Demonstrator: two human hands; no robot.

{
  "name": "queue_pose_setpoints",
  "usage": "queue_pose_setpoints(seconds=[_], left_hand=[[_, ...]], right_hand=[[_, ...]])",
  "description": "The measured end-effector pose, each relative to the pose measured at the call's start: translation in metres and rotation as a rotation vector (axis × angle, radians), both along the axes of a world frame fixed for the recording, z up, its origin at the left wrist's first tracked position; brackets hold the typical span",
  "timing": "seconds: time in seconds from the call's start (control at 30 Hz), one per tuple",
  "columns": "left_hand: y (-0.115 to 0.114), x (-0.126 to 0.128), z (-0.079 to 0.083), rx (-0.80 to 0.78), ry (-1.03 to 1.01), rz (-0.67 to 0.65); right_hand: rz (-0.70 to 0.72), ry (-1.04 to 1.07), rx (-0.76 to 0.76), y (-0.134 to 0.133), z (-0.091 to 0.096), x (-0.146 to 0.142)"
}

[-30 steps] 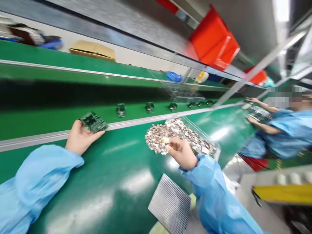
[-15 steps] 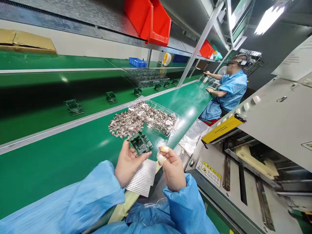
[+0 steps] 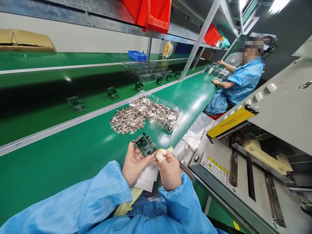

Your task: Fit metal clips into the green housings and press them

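My left hand (image 3: pixel 135 165) grips a green circuit board (image 3: pixel 145 144) by its near left edge, tilted above the green bench (image 3: pixel 73 182). Close to the board's right corner is my right hand (image 3: pixel 168 167), its thumb and forefinger pinched together. White and yellow wraps cover those fingertips, and whatever they pinch is too small to make out. Under the hands lies a ribbed silvery sheet (image 3: pixel 147 177). Beyond the board, small metal pieces (image 3: pixel 126 121) form a loose heap, and more fill a clear plastic tray (image 3: pixel 179 118) beside it.
Several circuit boards (image 3: pixel 76 104) stand along the dark green strip behind the bench. Clear trays (image 3: pixel 146 70) and a blue bin (image 3: pixel 137 55) sit farther back. At right is a machine with a yellow bar (image 3: pixel 232 122). A person in blue (image 3: pixel 248 78) works at the far end.
My right hand has moved in to the circuit board's right corner. The view has shifted a little, so the board and my left hand appear farther right.
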State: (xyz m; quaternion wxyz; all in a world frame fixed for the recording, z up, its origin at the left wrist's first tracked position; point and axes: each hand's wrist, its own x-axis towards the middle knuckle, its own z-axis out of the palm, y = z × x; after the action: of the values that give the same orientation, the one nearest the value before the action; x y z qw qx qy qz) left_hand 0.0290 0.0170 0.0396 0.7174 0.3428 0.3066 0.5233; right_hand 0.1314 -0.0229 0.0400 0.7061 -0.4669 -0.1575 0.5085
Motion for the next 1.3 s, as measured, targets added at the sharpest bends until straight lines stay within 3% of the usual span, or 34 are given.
queue_pose_setpoints(seconds=[0.33,0.53,0.73,0.93,1.3], left_hand=[[0.004,-0.001,-0.011,0.011,-0.003,-0.041],[0.003,0.001,-0.008,0.010,0.014,-0.023],[0.003,-0.021,-0.016,0.107,0.025,-0.165],[0.000,-0.044,-0.025,0.201,0.069,-0.223],[-0.001,-0.042,-0.022,0.216,0.064,-0.271]], right_hand=[[0.006,-0.044,0.001,0.001,-0.011,-0.007],[0.060,-0.373,0.023,-0.010,-0.013,0.002],[-0.005,-0.759,0.053,-0.023,-0.005,0.016],[0.035,-0.812,0.029,-0.023,-0.001,0.005],[0.009,-0.981,0.075,-0.016,-0.010,-0.011]])
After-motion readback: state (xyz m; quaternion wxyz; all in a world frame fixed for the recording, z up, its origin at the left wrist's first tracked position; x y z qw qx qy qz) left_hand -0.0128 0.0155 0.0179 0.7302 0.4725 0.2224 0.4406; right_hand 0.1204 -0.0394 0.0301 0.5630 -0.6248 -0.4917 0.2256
